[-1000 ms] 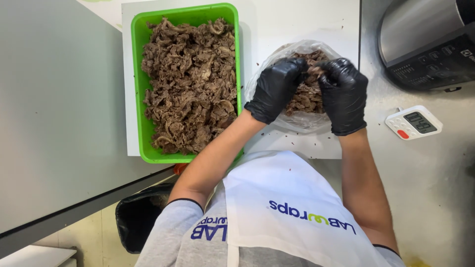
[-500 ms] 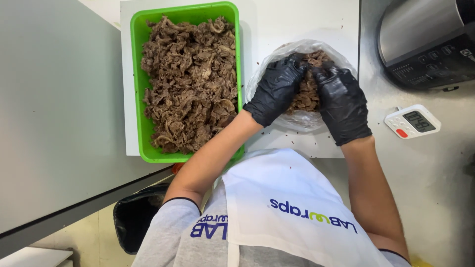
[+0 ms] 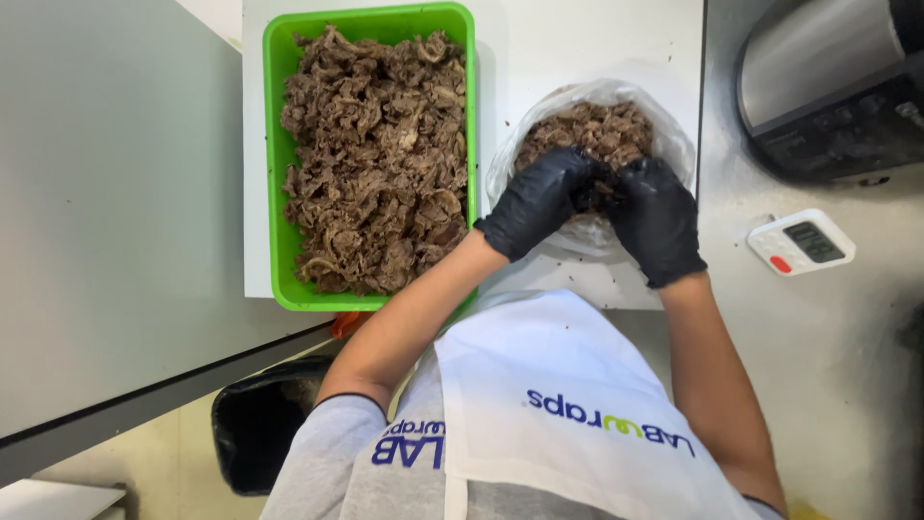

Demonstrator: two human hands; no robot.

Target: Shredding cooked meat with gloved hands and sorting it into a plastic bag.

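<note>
Wearing black gloves on both hands. Left hand [image 3: 539,200] curling its fingers down into the brown shredded meat [image 3: 592,135] in the clear plastic bag [image 3: 674,144], half closed, pinching some meat at the near edge. Right hand [image 3: 656,220] doing the same just beside it, fingers bent into the meat, fingertips of the two hands almost touching. Hard to tell how much meat each hand is gripping.

Sitting on the white board [image 3: 597,39], the bag, open at the top and full of meat. Lying right next to it on the left, a green tray [image 3: 272,144] piled with more of the same brown meat. Resting off to the right on the grey counter, a small white timer [image 3: 801,242]. Standing in the top right corner, a shiny metal machine [image 3: 828,77]. Hanging down in front, a white apron [image 3: 558,404].
</note>
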